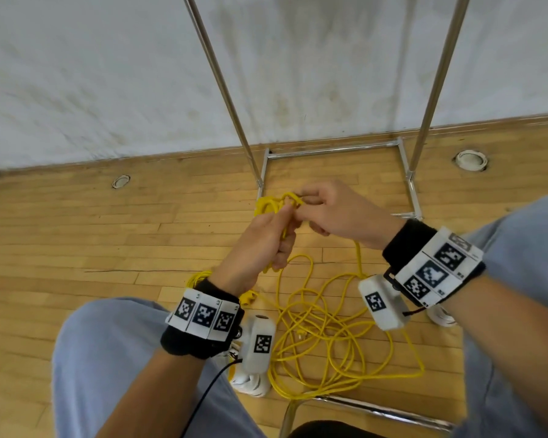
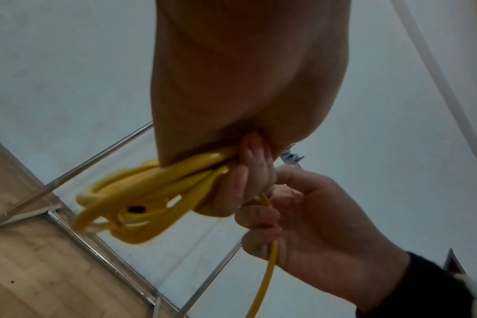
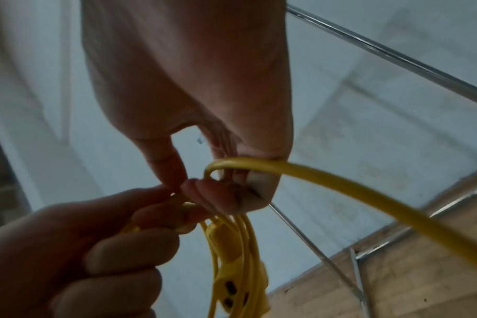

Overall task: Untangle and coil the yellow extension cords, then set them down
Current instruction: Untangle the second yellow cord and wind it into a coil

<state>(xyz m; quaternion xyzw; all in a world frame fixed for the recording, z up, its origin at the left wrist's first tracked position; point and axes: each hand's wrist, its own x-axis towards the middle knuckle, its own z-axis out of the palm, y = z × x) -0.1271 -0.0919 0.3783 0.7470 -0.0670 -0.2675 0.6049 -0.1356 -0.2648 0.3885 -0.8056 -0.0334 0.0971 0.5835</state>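
A small coil of yellow extension cord (image 1: 274,206) is held up above the floor, and my left hand (image 1: 266,238) grips it with curled fingers. The coil's socket end (image 3: 226,273) hangs among the loops. My right hand (image 1: 323,213) pinches a strand at the top of the coil, and the cord (image 3: 341,189) runs from it down to the floor. A loose tangle of yellow cord (image 1: 332,339) lies on the wooden floor between my knees. In the left wrist view the coil (image 2: 150,191) bulges out of my fist, with my right hand (image 2: 308,215) beside it.
A chrome rack frame (image 1: 332,150) stands on the wooden floor by the white wall, just beyond my hands. Two round floor fittings (image 1: 471,159) sit near the wall. A chrome chair edge (image 1: 377,409) is below me. White shoes (image 1: 250,384) lie by the tangle.
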